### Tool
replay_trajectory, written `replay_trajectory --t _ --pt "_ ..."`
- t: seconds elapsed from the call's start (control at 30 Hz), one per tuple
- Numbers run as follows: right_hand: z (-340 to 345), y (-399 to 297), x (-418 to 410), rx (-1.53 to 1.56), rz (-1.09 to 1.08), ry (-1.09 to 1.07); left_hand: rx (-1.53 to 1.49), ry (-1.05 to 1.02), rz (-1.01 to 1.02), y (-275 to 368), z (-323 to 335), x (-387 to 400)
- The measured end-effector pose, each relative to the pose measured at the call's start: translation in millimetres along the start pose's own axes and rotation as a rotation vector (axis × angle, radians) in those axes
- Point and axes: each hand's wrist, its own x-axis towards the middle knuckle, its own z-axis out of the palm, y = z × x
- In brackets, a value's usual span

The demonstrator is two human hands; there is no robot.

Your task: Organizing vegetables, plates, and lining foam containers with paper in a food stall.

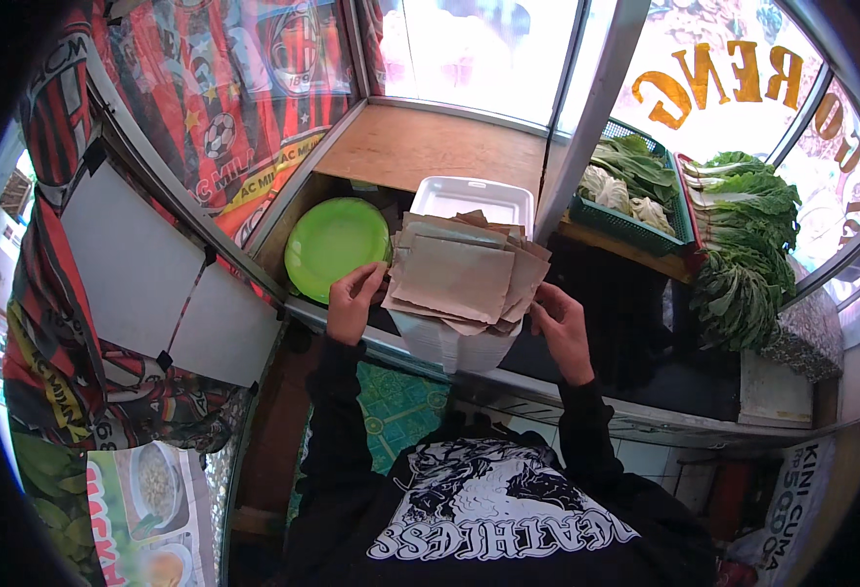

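A loose, uneven stack of brown paper sheets (455,275) lies on top of a tall pile of white foam food boxes (448,345). Behind the sheets rises the white lid of an open foam box (474,198). My left hand (353,301) is at the left edge of the sheets, thumb and forefinger pinched together there. At their right edge, my right hand (565,326) has its thumb and fingers curled against the paper. Fingertips on both sides are partly hidden. Left of the pile, close to my left hand, sits a light green plate (338,249).
A green plastic basket (631,235) of leafy greens and cauliflower stands right, beside more leafy greens (741,242) in a red tray. A wooden board (430,143) lies behind the boxes. Window frames and a metal post (595,110) border the counter (620,330). Red-and-black cloth (63,293) hangs left.
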Motion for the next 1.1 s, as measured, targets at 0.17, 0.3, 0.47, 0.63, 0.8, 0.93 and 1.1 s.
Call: replay_trajectory --t 0.17,0.3,0.47,0.63,0.8,0.93,1.1 --pt "-1.1 3.7 0.6 0.029 -0.018 -0.021 -0.013 -0.006 0.024 3.1 3.4 -6.1" --pt "-2.5 2.4 8.2 0.043 -0.052 -0.016 0.099 -0.022 0.079 3.8 2.2 2.3" --pt "-0.5 3.4 9.5 0.053 -0.048 -0.036 0.193 0.035 0.169 -8.6 -4.9 7.8" --pt "2.6 -4.0 7.4 0.054 -0.037 -0.069 0.184 0.005 0.169 4.7 -5.5 2.0" --pt "1.0 -6.1 5.4 0.104 -0.086 -0.111 0.164 -0.011 0.077 20.1 -5.0 -9.5" --pt "5.4 -31.8 4.6 0.098 -0.091 -0.116 0.108 -0.004 0.150 33.9 -7.7 -16.5" --pt "0.3 -49.9 -4.7 0.193 -0.079 -0.137 0.101 0.023 0.230 58.0 -1.1 -33.0"
